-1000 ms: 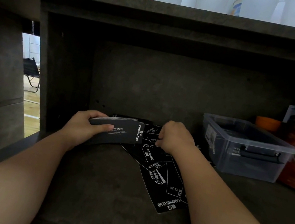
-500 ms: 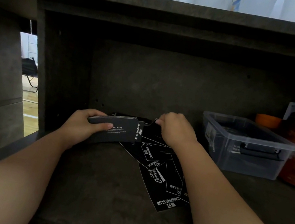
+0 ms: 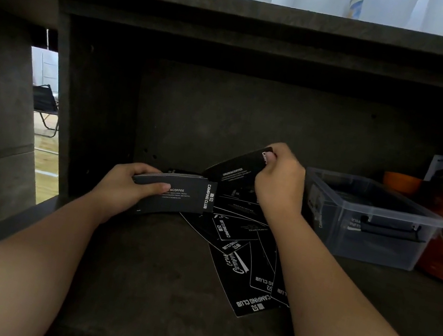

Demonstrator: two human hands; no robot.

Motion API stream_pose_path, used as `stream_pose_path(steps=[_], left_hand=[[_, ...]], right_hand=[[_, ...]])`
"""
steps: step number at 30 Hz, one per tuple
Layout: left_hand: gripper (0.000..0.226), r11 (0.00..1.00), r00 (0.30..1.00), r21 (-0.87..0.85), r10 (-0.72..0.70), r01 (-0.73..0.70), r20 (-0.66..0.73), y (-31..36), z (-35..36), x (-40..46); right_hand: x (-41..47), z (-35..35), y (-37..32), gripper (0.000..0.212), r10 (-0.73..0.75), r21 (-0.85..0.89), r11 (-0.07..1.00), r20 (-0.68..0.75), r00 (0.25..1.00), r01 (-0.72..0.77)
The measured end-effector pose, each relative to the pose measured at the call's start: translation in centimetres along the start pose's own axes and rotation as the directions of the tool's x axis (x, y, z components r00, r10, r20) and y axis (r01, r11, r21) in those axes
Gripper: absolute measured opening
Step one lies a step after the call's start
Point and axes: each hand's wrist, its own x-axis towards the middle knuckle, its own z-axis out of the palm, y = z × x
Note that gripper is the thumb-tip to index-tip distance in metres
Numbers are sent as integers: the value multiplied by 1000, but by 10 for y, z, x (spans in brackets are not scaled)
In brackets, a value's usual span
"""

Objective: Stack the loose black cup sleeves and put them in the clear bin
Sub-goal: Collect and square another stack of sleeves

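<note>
1. The left hand [image 3: 123,186] grips a gathered stack of flat black card cup sleeves [image 3: 180,194], left of the clear plastic bin [image 3: 364,221] on the dark shelf [image 3: 136,285].
2. The right hand [image 3: 279,183] pinches one lifted sleeve [image 3: 236,167] by its corner, between stack and bin.
3. Advice: align its curved edges with the stack before sliding it on.
4. Count: one bin, one stack, one lifted sleeve, roughly five loose sleeves [image 3: 248,278] left of the bin; overlap hides the exact number.

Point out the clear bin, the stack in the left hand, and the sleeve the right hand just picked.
clear bin [image 3: 377,246], head view, front wall.
stack [image 3: 189,196], head view, printed face.
sleeve [image 3: 236,167], head view, middle.
</note>
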Motion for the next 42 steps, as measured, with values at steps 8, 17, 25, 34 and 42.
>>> stream_pose_path(steps=[8, 17, 25, 34, 42], left_hand=[[22, 999, 1000, -36, -13, 14, 7, 1, 0, 0], [31, 1000, 999, -27, 7, -6, 34, 2, -1, -3], [8, 999, 999, -22, 24, -24, 24, 2, 0, -2], [9, 998, 1000, -61, 7, -6, 13, 0, 0, 1], [9, 998, 1000, -62, -4, 5, 8, -3, 0, 2]], right_hand=[[3, 6, 24, 22, 450, 144, 876, 94, 888, -460], [-24, 31, 7, 19, 162, -82, 987, 581, 798, -141], [-5, 20, 56, 50, 436, -498, 864, 671, 600, -71], [-11, 16, 45, 73, 392, -504, 864, 673, 628, 2], [-7, 10, 35, 71, 376, -568, 820, 630, 679, 73]])
